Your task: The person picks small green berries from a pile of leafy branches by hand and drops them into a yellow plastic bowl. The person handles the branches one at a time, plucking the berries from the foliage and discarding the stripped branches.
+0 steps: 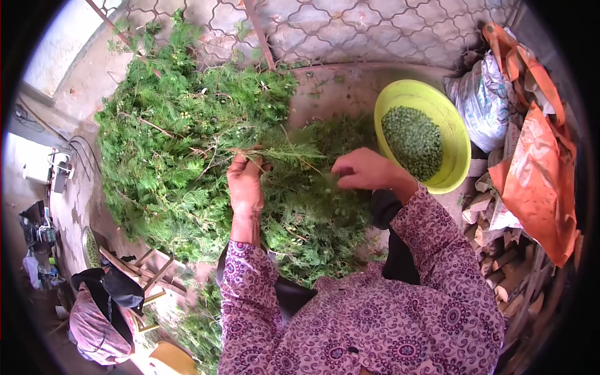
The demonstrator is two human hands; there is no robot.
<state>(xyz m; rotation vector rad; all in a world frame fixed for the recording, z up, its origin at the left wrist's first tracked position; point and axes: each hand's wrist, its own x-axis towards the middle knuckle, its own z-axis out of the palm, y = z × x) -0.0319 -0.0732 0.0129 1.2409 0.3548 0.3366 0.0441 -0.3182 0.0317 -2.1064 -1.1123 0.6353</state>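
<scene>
My left hand (245,181) is closed on the stem of a green leafy sprig (290,152), which points to the right over the greenery. My right hand (369,170) hovers between the sprig's tip and the yellow basin, its fingers curled together and slightly blurred. Whatever may be between those fingers is hidden. Beneath both hands spreads a large heap of cut green branches (162,181) with feathery foliage. The yellow basin (461,147) stands right of the heap, partly filled with small round green cones or berries (412,140).
A metal lattice (350,31) runs along the back. At right are a white sack (478,100), orange sheeting (540,181) and stacked wood (509,275). At lower left, a person in patterned clothing (100,319) is beside a wooden frame (156,272) and a yellow container (172,358).
</scene>
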